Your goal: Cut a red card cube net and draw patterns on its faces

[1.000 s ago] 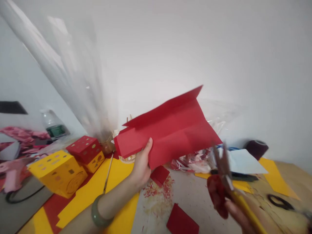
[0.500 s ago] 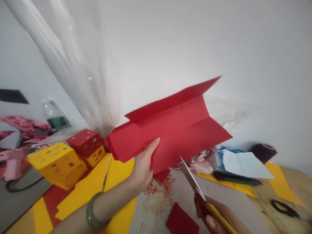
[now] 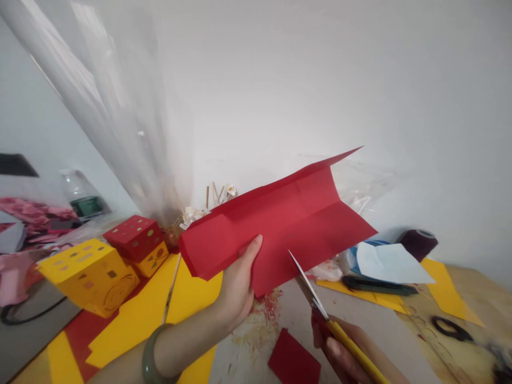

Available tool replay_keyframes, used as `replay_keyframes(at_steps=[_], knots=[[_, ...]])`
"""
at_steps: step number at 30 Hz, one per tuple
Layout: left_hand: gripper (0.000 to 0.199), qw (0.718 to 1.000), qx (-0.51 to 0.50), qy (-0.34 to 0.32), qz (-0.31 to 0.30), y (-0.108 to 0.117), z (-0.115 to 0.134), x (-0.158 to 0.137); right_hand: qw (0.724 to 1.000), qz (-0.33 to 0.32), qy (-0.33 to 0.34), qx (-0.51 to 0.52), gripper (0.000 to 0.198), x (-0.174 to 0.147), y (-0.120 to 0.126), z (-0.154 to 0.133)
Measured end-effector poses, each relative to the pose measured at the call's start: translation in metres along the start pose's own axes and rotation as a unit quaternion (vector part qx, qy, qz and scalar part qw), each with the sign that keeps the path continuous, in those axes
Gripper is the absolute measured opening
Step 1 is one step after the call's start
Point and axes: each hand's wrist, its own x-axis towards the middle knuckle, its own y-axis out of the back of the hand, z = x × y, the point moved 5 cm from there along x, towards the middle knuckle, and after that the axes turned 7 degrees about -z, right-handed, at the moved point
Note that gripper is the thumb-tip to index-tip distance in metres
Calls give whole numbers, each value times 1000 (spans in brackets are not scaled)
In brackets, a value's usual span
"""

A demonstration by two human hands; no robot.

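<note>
Left hand [image 3: 236,282]: closed on the card, thumb across its near face, fingers mostly hidden behind; gripping close to the lower edge probably keeps the sheet firm while leaving its right part free.
Card [image 3: 276,229]: red, creased lengthwise, held up tilted above the table, right end higher; the folded strip along the top likely helps it stay stiff.
Right hand [image 3: 344,346]: wrapped around the scissors [image 3: 321,309] by their red and yellow handles, blades narrowly parted, pointing up and left, seemingly so they meet the lower edge.
Blade tip: overlaps the card's face just right of the left thumb; whether the edge sits between the blades, I cannot tell.
Offcut [image 3: 295,358]: red, flat on the grey board [image 3: 248,368], below the hands.
Boxes: a yellow box [image 3: 92,277] beside a red box [image 3: 138,240], at the left, perhaps set aside to leave working room.
Stick [image 3: 172,288]: thin, lying across yellow sheets [image 3: 136,325].
Paper [image 3: 394,263]: white, right of the card.
</note>
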Motion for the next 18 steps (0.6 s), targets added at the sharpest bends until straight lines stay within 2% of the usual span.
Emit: replay_keyframes(at_steps=[5, 14, 18], knots=[[27, 1000, -23, 3, -12, 0, 0, 0, 1000, -13, 13, 12, 67, 1, -2, -6], [26, 1000, -4, 13, -19, 0, -1, 2, 999, 20, -1, -34, 63, -1, 2, 5], [26, 1000, -3, 12, -18, 3, -3, 4, 1000, 21, -4, -22, 63, 0, 1, 9]])
